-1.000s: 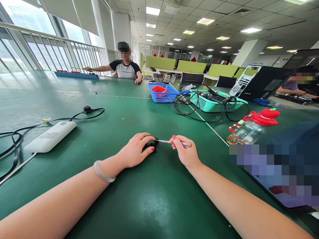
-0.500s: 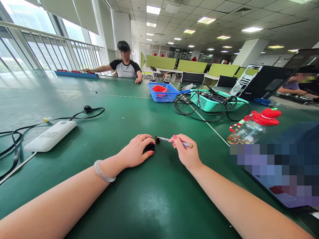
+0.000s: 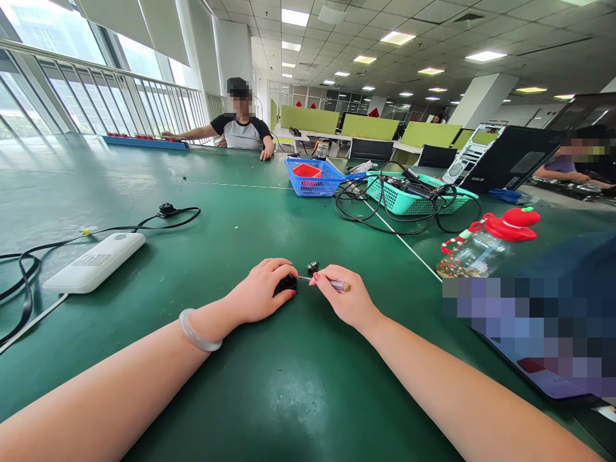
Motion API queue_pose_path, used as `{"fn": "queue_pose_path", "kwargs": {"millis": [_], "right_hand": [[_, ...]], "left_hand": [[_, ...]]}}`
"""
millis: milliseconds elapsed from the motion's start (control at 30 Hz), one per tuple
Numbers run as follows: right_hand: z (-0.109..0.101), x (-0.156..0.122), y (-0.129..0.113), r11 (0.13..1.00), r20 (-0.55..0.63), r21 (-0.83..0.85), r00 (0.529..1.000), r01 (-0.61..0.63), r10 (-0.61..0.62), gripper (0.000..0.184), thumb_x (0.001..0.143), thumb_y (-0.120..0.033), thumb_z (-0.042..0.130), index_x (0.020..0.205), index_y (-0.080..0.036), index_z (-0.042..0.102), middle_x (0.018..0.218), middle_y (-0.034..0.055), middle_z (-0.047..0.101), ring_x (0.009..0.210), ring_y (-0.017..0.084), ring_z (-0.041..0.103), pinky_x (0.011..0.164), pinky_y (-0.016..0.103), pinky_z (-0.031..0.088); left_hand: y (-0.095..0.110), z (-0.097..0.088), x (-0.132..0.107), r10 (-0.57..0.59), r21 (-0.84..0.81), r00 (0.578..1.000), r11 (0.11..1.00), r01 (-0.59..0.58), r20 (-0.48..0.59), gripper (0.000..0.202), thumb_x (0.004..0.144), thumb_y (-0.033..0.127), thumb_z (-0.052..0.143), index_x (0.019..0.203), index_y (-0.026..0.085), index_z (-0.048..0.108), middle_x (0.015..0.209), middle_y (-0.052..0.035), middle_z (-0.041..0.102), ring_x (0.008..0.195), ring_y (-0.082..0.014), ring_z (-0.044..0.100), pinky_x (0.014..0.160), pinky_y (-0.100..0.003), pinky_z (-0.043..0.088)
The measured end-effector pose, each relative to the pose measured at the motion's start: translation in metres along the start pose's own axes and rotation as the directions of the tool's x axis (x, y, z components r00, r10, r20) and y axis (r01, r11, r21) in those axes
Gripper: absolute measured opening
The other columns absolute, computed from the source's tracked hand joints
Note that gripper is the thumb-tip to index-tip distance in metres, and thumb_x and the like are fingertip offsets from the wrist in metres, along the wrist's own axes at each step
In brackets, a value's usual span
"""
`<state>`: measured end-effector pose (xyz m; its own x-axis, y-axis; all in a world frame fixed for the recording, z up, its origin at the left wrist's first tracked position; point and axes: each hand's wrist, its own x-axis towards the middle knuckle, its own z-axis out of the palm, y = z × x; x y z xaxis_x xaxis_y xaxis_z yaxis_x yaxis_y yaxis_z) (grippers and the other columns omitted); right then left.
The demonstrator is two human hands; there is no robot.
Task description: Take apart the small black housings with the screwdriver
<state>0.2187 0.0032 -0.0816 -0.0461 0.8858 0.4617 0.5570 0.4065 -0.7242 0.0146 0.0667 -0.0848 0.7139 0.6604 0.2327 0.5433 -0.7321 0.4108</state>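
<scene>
My left hand [image 3: 260, 290] is closed around a small black part [image 3: 287, 284] and holds it down on the green table [image 3: 269, 391]. Fingers cover most of that part, so its kind cannot be made out. In my right hand [image 3: 345, 296] is a screwdriver [image 3: 339, 285] with a translucent handle, pinched near its shaft. Its metal tip points left and reaches the right side of the black part; whether it touches is too small to tell. Just beyond my right fingertips lies a small black piece with metal prongs [image 3: 313, 267].
A white power strip [image 3: 96, 262] and black cable [image 3: 168, 212] lie left. Farther back are a blue basket [image 3: 315, 187] and green basket [image 3: 404, 204] with tangled cables. A red-lidded bottle [image 3: 491, 247] stands right. A person [image 3: 245, 131] sits across the table.
My right hand has moved the screwdriver left and slightly down, from the pronged piece to the part under my left hand. The pronged piece now lies apart, slightly to the right. My left hand barely moved.
</scene>
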Motion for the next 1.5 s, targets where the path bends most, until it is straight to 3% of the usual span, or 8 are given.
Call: {"fn": "queue_pose_path", "kwargs": {"millis": [167,400,567,733,933,1133,1233,1500], "right_hand": [[-0.006,-0.003,-0.003,0.999,-0.207,0.001,0.978,0.043,-0.042,0.035,0.091,-0.038,0.046,0.068,-0.023,0.067,0.065,0.0027,0.062,0.068,0.018,0.058,0.069,0.031,0.044],[-0.013,0.004,0.014,0.981,-0.457,0.134,0.869,-0.14,0.187,0.04,0.09,-0.041,0.044,0.058,-0.021,0.058,0.054,-0.0005,0.046,0.052,0.013,0.042,0.051,0.028,0.033],[-0.013,0.007,0.017,0.964,-0.384,0.167,0.887,-0.208,0.258,0.04,0.088,-0.041,0.046,0.055,-0.021,0.057,0.049,-0.0023,0.039,0.047,0.012,0.036,0.046,0.027,0.027],[-0.013,0.002,0.005,0.998,-0.212,0.054,0.976,-0.03,0.041,0.044,0.088,-0.037,0.044,0.049,-0.021,0.056,0.049,-0.0003,0.046,0.051,0.014,0.045,0.054,0.029,0.035],[-0.013,0.004,0.01,0.995,-0.396,0.016,0.913,-0.099,0.098,0.039,0.09,-0.039,0.042,0.059,-0.022,0.059,0.055,-0.0001,0.048,0.053,0.014,0.045,0.053,0.028,0.036],[-0.011,0.002,0.006,0.997,-0.244,-0.083,0.97,-0.003,-0.017,0.041,0.09,-0.034,0.043,0.053,-0.023,0.057,0.052,0.0008,0.053,0.063,0.018,0.055,0.065,0.031,0.041],[-0.01,0.001,0.005,0.994,-0.289,-0.093,0.954,0.051,-0.076,0.039,0.092,-0.035,0.041,0.06,-0.023,0.061,0.06,0.0023,0.059,0.066,0.018,0.056,0.067,0.032,0.042],[-0.013,0.01,0.017,0.993,-0.29,-0.064,0.954,-0.102,0.079,0.04,0.091,-0.04,0.043,0.059,-0.022,0.06,0.053,-0.0006,0.051,0.054,0.014,0.048,0.058,0.029,0.038]], "left_hand": [[-0.002,0.001,0.0,0.006,-0.01,1.0,1.0,-0.006,0.007,0.03,0.087,0.039,0.049,0.113,0.026,0.055,0.132,-0.0069,0.053,0.125,-0.0268,0.047,0.11,-0.049,0.037],[-0.003,0.001,0.0,-0.012,-0.014,1.0,1.0,0.012,0.018,0.03,0.087,0.039,0.049,0.113,0.026,0.055,0.133,-0.0064,0.052,0.126,-0.0266,0.046,0.11,-0.049,0.038],[-0.002,0.001,0.0,-0.015,-0.02,1.0,1.0,0.015,0.02,0.029,0.087,0.038,0.048,0.112,0.026,0.054,0.133,-0.0062,0.052,0.125,-0.0257,0.046,0.11,-0.048,0.038],[-0.002,0.001,0.0,-0.014,-0.019,1.0,1.0,0.014,0.016,0.029,0.086,0.037,0.049,0.112,0.026,0.055,0.132,-0.0066,0.053,0.125,-0.0263,0.046,0.11,-0.048,0.037],[-0.003,0.001,0.001,-0.014,-0.026,1.0,1.0,0.014,0.014,0.029,0.086,0.039,0.049,0.112,0.026,0.056,0.132,-0.0064,0.053,0.125,-0.0266,0.047,0.11,-0.049,0.038],[-0.003,0.001,0.001,-0.023,-0.021,1.0,1.0,0.023,0.02,0.034,0.086,0.039,0.049,0.117,0.026,0.055,0.133,-0.0063,0.053,0.126,-0.0262,0.046,0.111,-0.048,0.037],[-0.004,0.002,0.0,-0.021,-0.016,1.0,1.0,0.022,0.018,0.037,0.086,0.04,0.049,0.121,0.027,0.054,0.134,-0.0065,0.053,0.127,-0.0267,0.046,0.112,-0.049,0.036],[-0.001,0.0,0.0,-0.019,-0.025,1.0,1.0,0.02,0.016,0.041,0.086,0.039,0.049,0.125,0.026,0.053,0.134,-0.0074,0.053,0.127,-0.0273,0.045,0.111,-0.049,0.037]]}}
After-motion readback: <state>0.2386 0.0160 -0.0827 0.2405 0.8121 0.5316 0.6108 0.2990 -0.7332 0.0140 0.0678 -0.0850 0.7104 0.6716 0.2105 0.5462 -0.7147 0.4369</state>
